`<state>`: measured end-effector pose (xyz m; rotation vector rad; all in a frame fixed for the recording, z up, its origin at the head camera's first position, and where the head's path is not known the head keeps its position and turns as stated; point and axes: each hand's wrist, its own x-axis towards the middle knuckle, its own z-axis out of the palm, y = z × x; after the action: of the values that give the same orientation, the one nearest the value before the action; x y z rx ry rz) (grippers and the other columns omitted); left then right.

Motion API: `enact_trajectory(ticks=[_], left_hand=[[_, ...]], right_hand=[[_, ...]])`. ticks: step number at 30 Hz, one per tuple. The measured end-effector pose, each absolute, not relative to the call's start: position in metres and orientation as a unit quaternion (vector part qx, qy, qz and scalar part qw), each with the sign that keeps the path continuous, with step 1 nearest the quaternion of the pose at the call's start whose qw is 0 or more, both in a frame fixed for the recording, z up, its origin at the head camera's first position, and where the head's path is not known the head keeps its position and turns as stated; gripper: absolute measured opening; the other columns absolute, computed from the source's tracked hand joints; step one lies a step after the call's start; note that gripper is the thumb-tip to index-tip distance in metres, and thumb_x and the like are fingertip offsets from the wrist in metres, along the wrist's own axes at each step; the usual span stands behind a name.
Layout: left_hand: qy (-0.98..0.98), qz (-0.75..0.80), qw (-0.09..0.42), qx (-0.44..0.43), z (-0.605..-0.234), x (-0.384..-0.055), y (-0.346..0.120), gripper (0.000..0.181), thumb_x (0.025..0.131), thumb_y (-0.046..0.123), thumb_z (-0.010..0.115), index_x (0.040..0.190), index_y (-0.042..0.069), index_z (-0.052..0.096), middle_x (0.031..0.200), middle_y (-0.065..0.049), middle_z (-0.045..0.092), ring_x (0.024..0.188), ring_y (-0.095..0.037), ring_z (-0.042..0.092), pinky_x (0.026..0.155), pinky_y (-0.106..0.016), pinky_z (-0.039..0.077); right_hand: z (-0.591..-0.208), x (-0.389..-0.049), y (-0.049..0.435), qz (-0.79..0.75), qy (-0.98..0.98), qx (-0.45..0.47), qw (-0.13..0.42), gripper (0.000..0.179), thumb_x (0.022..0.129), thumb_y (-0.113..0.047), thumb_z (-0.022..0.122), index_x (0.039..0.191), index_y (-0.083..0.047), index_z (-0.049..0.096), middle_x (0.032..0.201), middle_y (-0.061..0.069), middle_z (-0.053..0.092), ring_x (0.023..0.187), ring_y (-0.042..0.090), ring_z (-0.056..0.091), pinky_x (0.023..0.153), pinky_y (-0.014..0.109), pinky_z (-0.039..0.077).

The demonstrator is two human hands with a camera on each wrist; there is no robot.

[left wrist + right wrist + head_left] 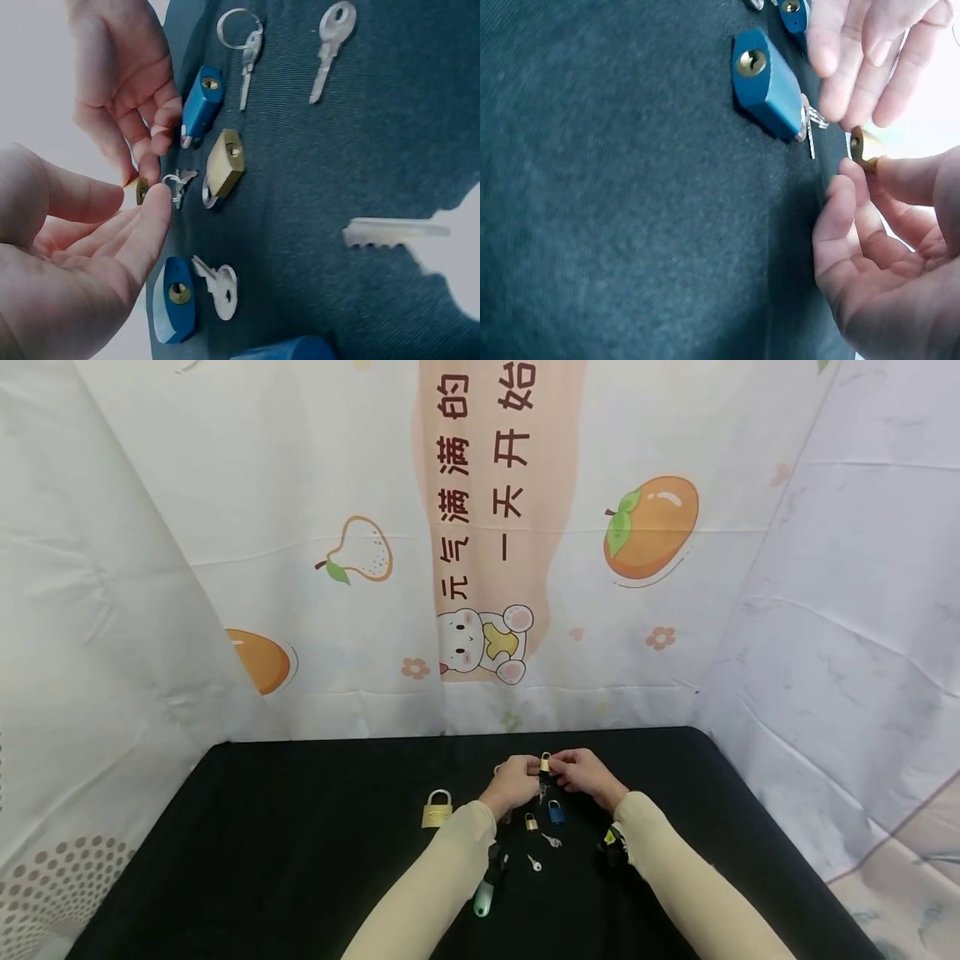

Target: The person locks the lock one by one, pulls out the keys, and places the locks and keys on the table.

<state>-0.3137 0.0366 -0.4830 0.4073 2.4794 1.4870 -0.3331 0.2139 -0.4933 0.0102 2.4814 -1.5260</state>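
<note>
A small brass padlock (pixel 545 763) is between the two hands above the far part of the black table. My right hand (pixel 587 774) pinches its body between thumb and finger, as the right wrist view shows. From the other side my left hand (pixel 516 781) reaches in with fairly straight fingers, its fingertips (pixel 853 120) right at the padlock. In the left wrist view the left thumb and forefinger stand apart around the padlock's outline. Just below the hands lie small keys on a ring (pixel 180 184), a blue padlock (pixel 556 812) and another brass padlock (pixel 531 822).
Two loose keys, one (pixel 551 841) behind the other (pixel 535 863), lie nearer on the black tabletop (pixel 300 843). A larger brass padlock (pixel 437 810) stands left of the left sleeve. By that sleeve lies a mint-green-handled object (pixel 483 897). Another blue padlock (pixel 174 300) shows beside a key (pixel 223 291).
</note>
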Motion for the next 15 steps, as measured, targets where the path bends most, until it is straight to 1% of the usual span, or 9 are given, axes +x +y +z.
enact_trajectory(ticks=[6, 11, 15], left_hand=[[0.840, 0.512, 0.124, 0.129, -0.4837, -0.3114, 0.0354, 0.051, 0.084, -0.011, 0.054, 0.134, -0.006, 0.058, 0.129, -0.019, 0.064, 0.119, -0.027, 0.060, 0.093, -0.037, 0.050], [0.842, 0.510, 0.129, 0.120, -0.4834, -0.3105, 0.0368, 0.049, 0.085, -0.011, 0.054, 0.133, -0.005, 0.059, 0.128, -0.019, 0.064, 0.110, -0.023, 0.060, 0.088, -0.036, 0.050], [0.846, 0.504, 0.132, 0.118, -0.4847, -0.3108, 0.0386, 0.049, 0.086, -0.010, 0.053, 0.134, -0.004, 0.059, 0.128, -0.018, 0.064, 0.108, -0.023, 0.060, 0.088, -0.037, 0.049]], right_hand=[[-0.4951, -0.3328, 0.2099, -0.493, 0.863, -0.025, 0.108, 0.028, 0.104, -0.006, 0.053, 0.127, 0.009, 0.063, 0.104, 0.014, 0.069, 0.083, 0.020, 0.062, 0.070, 0.032, 0.054], [-0.4961, -0.3315, 0.2070, -0.469, 0.877, -0.024, 0.097, 0.026, 0.103, -0.005, 0.055, 0.123, 0.009, 0.065, 0.099, 0.012, 0.068, 0.078, 0.018, 0.060, 0.067, 0.030, 0.053], [-0.4974, -0.3310, 0.2059, -0.453, 0.887, -0.013, 0.086, 0.025, 0.102, -0.005, 0.057, 0.121, 0.008, 0.066, 0.096, 0.011, 0.068, 0.075, 0.018, 0.060, 0.064, 0.030, 0.053]])
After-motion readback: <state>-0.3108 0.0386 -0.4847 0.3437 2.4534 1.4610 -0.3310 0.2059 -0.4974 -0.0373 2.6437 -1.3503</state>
